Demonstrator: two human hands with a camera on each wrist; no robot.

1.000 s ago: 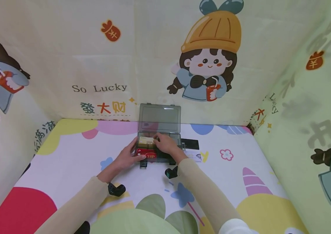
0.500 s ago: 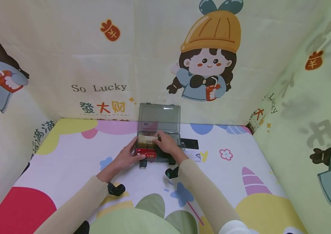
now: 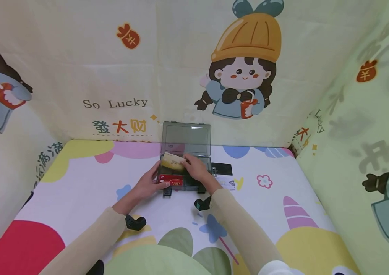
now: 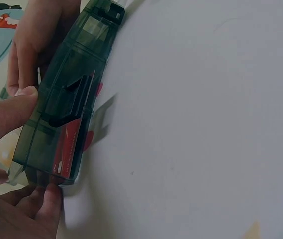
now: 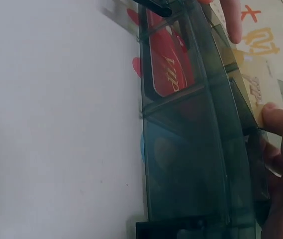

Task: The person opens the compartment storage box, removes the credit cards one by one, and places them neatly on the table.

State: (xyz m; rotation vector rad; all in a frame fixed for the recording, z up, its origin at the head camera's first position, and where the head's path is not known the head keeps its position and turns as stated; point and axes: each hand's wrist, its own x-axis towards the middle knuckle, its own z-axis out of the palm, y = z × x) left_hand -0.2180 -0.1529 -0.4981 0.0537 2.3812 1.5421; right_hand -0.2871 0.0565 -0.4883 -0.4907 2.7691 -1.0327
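Cartoon-printed sheeting is hanging behind the desk. Near its far edge, the right hand is pinching a yellow card, tilted over a smoky plastic box; the left hand is gripping the box's left end, probably steadying it. A red VIP card is sitting front-left inside.

Near the head view's centre, a pale-gold rectangular card tilts over an open, translucent dark-green plastic box.
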